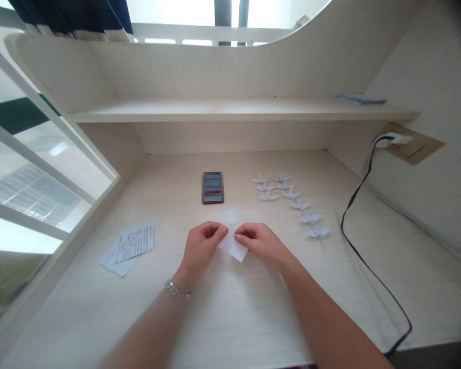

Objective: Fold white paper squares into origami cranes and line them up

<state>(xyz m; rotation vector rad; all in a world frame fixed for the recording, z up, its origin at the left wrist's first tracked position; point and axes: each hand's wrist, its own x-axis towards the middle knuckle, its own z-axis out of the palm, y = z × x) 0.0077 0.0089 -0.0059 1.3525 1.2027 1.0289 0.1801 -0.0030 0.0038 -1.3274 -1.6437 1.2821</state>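
Note:
My left hand (203, 245) and my right hand (262, 243) meet at the middle of a pale wooden desk (230, 307). Both pinch a small white piece of folded paper (235, 248) between thumbs and fingertips. The paper is partly hidden by my fingers, and one corner sticks out below my right hand. A bracelet (176, 290) sits on my left wrist. Several white folded paper cranes (292, 201) lie in a curved row to the right, beyond my right hand.
A dark phone (212, 187) lies flat behind my hands. Printed paper sheets (129, 247) lie at the left. A black cable (363, 246) runs from a wall socket (395, 139) across the desk's right side. A shelf (238, 108) spans above.

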